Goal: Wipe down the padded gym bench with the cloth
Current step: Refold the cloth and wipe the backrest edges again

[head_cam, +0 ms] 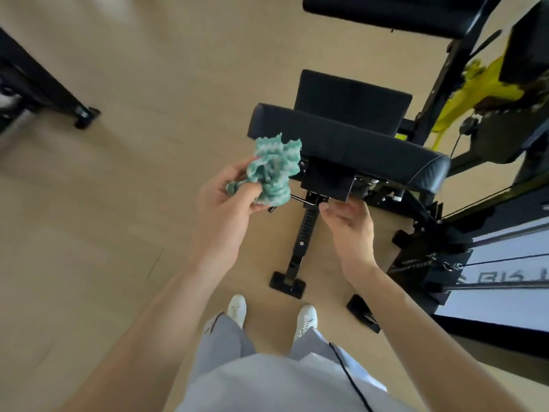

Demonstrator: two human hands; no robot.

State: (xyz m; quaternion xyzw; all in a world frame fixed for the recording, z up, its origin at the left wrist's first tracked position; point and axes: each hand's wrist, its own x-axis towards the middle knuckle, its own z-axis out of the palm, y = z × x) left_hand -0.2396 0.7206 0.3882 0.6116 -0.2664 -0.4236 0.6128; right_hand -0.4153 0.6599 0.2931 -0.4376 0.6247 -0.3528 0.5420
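Cloth (269,169) above beige wood floor (148,84)

cloth (271,171) left of bench pad (350,144), floor (118,203) beneath

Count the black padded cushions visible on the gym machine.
3. The nearest pad sits just beyond the cloth in the left hand; a second pad behind it; a third pad at the top edge, cropped. More may lie out of frame.

Left hand (228,197) clutching cloth (271,171) beside bench (341,141).
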